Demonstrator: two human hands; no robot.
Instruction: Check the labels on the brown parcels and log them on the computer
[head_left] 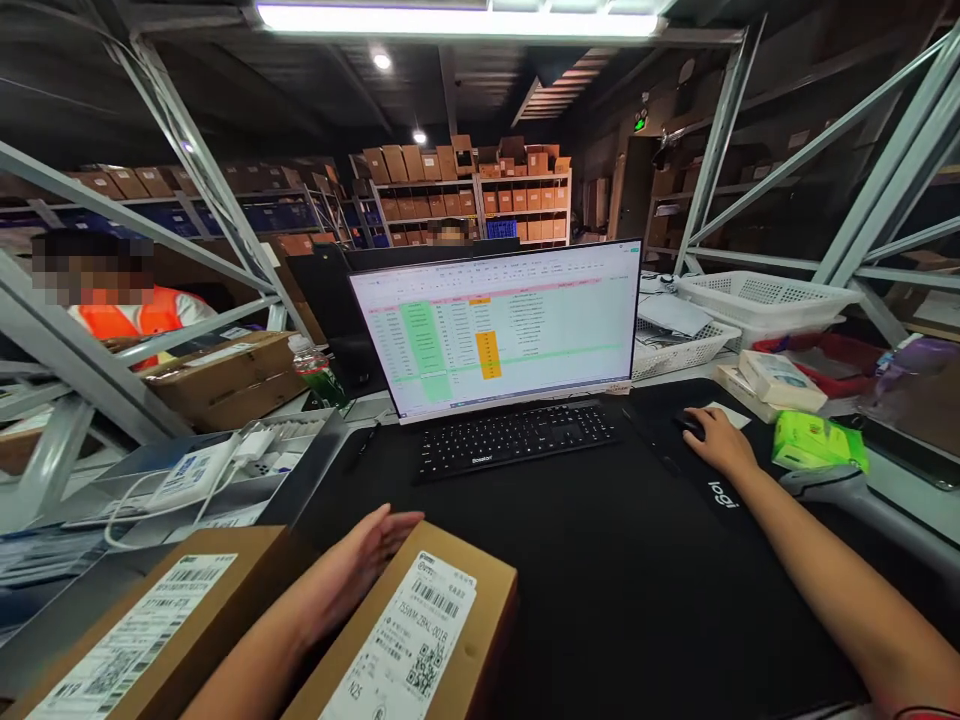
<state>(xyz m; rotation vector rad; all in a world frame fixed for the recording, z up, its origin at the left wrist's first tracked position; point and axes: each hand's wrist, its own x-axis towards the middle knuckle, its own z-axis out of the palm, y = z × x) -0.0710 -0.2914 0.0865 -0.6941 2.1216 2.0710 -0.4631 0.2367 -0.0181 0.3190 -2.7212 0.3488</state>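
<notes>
My right hand (716, 438) rests over a black computer mouse (690, 424) on the right of the dark desk mat, fingers curved around it. My left hand (369, 545) is beside the upper left edge of a labelled cardboard box (487, 600), its fingers stretched out. Whether they touch the box is hard to tell. A white shipping label (409, 640) with a barcode and QR code covers much of the box's top. A second labelled box (255, 560) lies to the left of my left forearm. The monitor (555, 340) shows a spreadsheet, with a black keyboard (517, 438) in front.
A barcode scanner (832, 482) and a green packet (817, 440) lie right of my hand. White baskets (765, 300) stand behind them. A grey tray (300, 450) with cables and a bottle (313, 370) are at left. A person in an orange vest (135, 315) is beyond the frame.
</notes>
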